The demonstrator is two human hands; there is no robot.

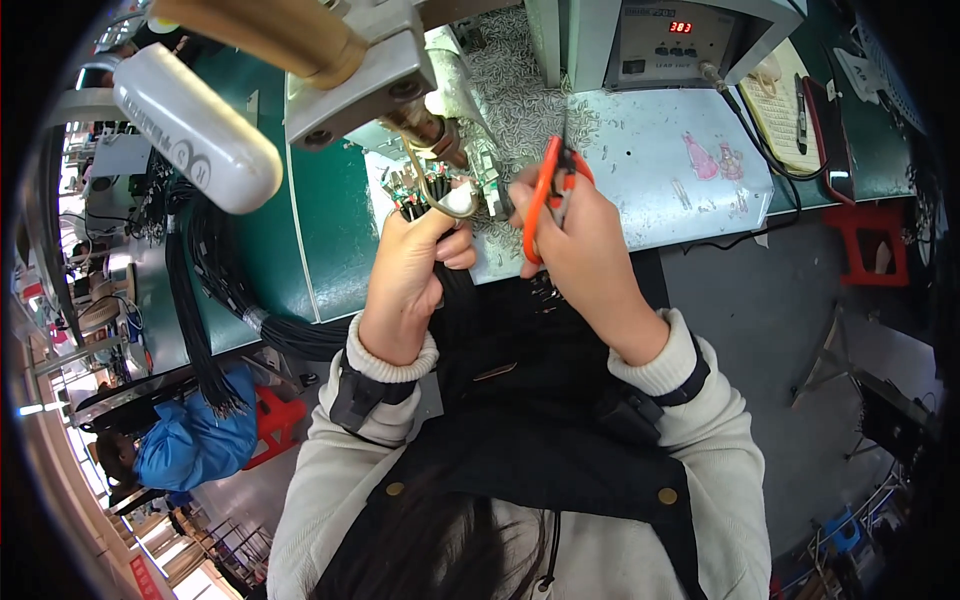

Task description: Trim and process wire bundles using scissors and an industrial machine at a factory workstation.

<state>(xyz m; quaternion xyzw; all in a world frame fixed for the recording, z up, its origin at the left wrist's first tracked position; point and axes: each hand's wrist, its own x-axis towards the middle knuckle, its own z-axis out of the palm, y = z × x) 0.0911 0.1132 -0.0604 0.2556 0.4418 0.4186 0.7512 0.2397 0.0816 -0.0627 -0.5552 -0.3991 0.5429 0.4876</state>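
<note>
My left hand [420, 245] is closed round a bundle of thin black cables [412, 210] whose stripped ends show small coloured wires. A white cover sits on its thumb tip, and a bent metal tube [425, 170] curves down beside it. My right hand [585, 225] grips orange-handled pliers [541, 200], the dark tip pointing away from me; their exact jaw shape is unclear. Its fingertips are close to a small metal fixture [488, 180] under the machine head [360, 75]. Whether the fingertips also pinch a small part is hidden.
Small metal pieces [510, 60] lie heaped behind the fixture on a pale metal plate [640, 200]. A control box [675, 45] with a red display stands at the back right. Black cable bundles [225, 285] hang over the left table edge. A person in blue [200, 430] sits at the left.
</note>
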